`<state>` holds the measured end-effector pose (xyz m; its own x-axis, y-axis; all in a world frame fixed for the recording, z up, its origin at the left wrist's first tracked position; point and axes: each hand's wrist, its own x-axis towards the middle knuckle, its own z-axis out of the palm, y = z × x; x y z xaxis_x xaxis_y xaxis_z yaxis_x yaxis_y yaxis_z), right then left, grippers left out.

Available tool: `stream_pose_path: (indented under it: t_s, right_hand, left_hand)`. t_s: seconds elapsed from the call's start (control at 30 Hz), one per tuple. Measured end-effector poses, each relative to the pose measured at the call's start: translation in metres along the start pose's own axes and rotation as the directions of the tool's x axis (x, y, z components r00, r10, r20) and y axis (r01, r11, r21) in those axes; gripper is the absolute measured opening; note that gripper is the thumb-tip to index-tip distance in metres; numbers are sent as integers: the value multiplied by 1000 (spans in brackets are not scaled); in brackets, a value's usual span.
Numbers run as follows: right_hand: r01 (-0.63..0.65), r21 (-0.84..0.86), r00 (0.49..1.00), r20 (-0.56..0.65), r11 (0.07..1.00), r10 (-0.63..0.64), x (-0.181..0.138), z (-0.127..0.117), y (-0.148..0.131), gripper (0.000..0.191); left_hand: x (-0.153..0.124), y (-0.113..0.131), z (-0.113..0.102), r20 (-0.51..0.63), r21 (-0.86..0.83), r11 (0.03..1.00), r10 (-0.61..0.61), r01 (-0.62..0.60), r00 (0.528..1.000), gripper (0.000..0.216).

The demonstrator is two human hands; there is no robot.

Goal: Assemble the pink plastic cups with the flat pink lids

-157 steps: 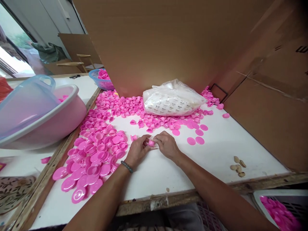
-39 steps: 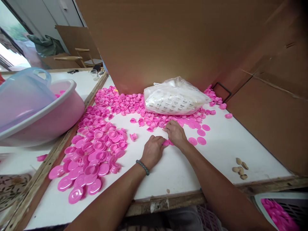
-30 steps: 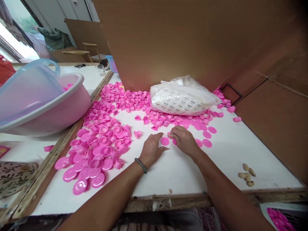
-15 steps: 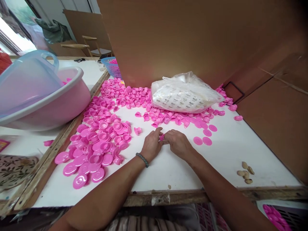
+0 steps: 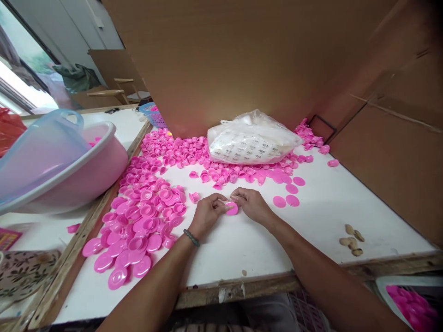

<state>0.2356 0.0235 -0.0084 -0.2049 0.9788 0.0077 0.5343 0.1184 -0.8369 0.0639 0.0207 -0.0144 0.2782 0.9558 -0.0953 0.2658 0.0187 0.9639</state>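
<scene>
My left hand (image 5: pixel 205 213) and my right hand (image 5: pixel 252 204) meet over the white table (image 5: pixel 311 216), fingers pinched on a round pink plastic piece (image 5: pixel 231 208) held between them. The left wrist wears a bead bracelet (image 5: pixel 191 237). To the left lies a heap of finished pink discs with cups (image 5: pixel 138 221). Behind the hands, small pink cups (image 5: pixel 194 154) are scattered in a band, and flat pink discs (image 5: pixel 285 200) lie to the right.
A clear plastic bag of white parts (image 5: pixel 251 143) rests against the cardboard wall (image 5: pixel 242 60). A pink basin with a bluish tub (image 5: pixel 51 161) stands at left. Peanut shells (image 5: pixel 351 237) lie near the front right edge. A crate of pink parts (image 5: pixel 411 304) sits below right.
My right hand reached out to the flat discs, took one and drew it back to my left hand. Both hands now hold the pink piece together.
</scene>
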Motion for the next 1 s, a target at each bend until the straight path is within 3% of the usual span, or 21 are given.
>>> stream_pose_path:
  t_s: [0.1, 0.23, 0.37, 0.5, 0.7, 0.9, 1.0]
  right_hand:
    - [80, -4, 997, 21, 997, -80, -1, -1, 0, 21]
    - [285, -239, 955, 148, 928, -256, -1, 3, 1, 15]
    - [276, -329, 958, 174, 903, -229, 6, 7, 0, 8]
    - [227, -317, 961, 228, 921, -159, 13, 5, -4, 7]
    - [260, -233, 960, 166, 937, -225, 3, 8, -6, 9]
    - [196, -359, 980, 109, 912, -167, 0, 12, -9, 28]
    - [253, -357, 967, 127, 899, -222, 0, 13, -9, 22]
  left_hand:
    - [1, 5, -4, -20, -93, 985, -149, 147, 989, 35]
    - [4, 5, -9, -17, -174, 943, -292, 285, 956, 40]
    - [10, 2, -10, 22, -248, 903, -357, 351, 934, 39]
    - [14, 4, -11, 44, -211, 882, -423, 422, 905, 33]
    - [11, 6, -11, 49, -212, 904, -369, 370, 928, 33]
    - [7, 1, -11, 30, -255, 924, -288, 286, 957, 36]
    - [7, -2, -10, 13, -269, 918, -301, 293, 954, 37]
